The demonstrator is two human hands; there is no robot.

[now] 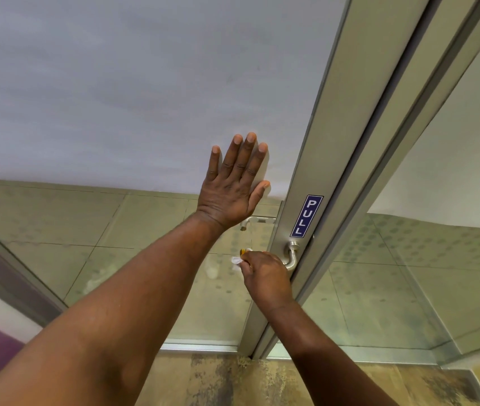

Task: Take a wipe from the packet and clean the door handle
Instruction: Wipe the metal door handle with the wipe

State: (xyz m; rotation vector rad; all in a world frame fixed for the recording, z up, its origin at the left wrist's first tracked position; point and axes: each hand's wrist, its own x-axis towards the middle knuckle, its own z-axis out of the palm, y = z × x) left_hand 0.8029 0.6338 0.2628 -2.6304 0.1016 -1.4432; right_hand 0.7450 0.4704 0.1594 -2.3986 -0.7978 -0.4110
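A silver lever door handle [291, 257] juts from the metal door frame, just under a blue PULL sticker [306, 215]. My right hand [265, 276] is closed around the handle's grip with a white wipe [237, 261] bunched in it; a corner of the wipe pokes out to the left. A small yellow-orange thing shows at my fingertips, too small to identify. My left hand [234, 187] lies flat on the frosted glass of the door, fingers spread, above and left of the handle. The wipe packet is not in view.
The door is a glass pane [116, 98] with a frosted upper part in an aluminium frame [329, 148]. A second handle [252, 221] shows through the clear glass on the far side. Another glass panel stands to the right. Mottled floor lies below.
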